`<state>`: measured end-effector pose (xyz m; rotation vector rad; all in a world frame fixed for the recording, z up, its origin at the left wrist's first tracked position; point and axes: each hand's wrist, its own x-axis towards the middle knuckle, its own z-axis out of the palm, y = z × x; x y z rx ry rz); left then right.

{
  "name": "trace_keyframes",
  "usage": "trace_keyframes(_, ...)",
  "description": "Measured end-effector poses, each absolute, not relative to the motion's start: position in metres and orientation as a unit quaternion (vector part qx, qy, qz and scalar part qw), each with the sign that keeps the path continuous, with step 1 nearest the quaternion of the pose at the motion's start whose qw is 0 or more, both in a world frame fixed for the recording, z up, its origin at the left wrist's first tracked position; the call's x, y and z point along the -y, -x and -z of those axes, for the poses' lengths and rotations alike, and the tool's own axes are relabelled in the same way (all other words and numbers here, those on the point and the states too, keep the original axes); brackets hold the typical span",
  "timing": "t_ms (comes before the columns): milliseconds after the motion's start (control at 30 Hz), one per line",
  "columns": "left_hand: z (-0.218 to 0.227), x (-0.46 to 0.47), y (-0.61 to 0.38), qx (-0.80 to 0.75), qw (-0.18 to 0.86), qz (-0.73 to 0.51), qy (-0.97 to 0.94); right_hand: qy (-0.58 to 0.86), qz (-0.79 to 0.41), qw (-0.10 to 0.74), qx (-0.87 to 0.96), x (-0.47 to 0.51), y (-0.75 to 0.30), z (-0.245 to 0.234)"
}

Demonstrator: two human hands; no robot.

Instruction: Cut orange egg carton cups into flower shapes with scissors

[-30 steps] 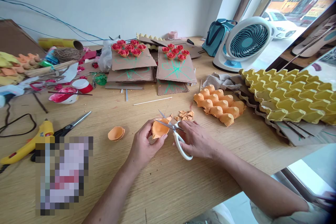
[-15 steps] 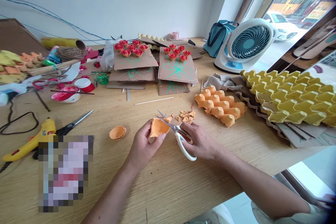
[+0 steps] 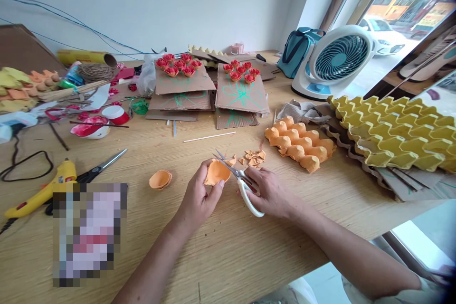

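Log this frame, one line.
left hand: holds orange egg-carton cup | right hand: white-handled scissors, blades parted at cup rim | orange trimmings on table

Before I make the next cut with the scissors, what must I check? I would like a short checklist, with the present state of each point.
1. Left hand has a firm grip on the orange cup: ok, thumb and fingers wrap it.
2. Right hand is on the handles of the white-handled scissors: ok.
3. Blades are open at the cup's rim: ok, the tips stand slightly apart over it.
4. Left fingertips are away from the blades: cannot tell, the cup hides some of them.
5. Cut scraps are out of the way: ok, they lie on the table beyond the hands.
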<state>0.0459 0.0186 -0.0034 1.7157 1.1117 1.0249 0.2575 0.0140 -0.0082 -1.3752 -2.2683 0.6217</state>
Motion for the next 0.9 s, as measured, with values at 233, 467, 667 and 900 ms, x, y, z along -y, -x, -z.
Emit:
trace_keyframes(233, 0.005, -0.016, -0.046, -0.432, 0.37, -0.385, -0.727, 0.472, -0.217, 0.207, 0.829, -0.014, -0.258, 0.011)
trace_keyframes(467, -0.001, -0.014, -0.049, -0.421, 0.514, -0.401, -0.631, 0.48, -0.256, 0.222, 0.809, -0.011, -0.256, 0.009)
trace_keyframes(667, 0.0, -0.015, -0.052, -0.407, 0.539, -0.417, -0.608, 0.487, -0.263, 0.226, 0.802, -0.009, -0.254, 0.011)
trace_keyframes(900, 0.008, -0.021, -0.051, -0.432, 0.505, -0.431, -0.61, 0.479, -0.331, 0.225, 0.781, -0.007, -0.253, 0.011)
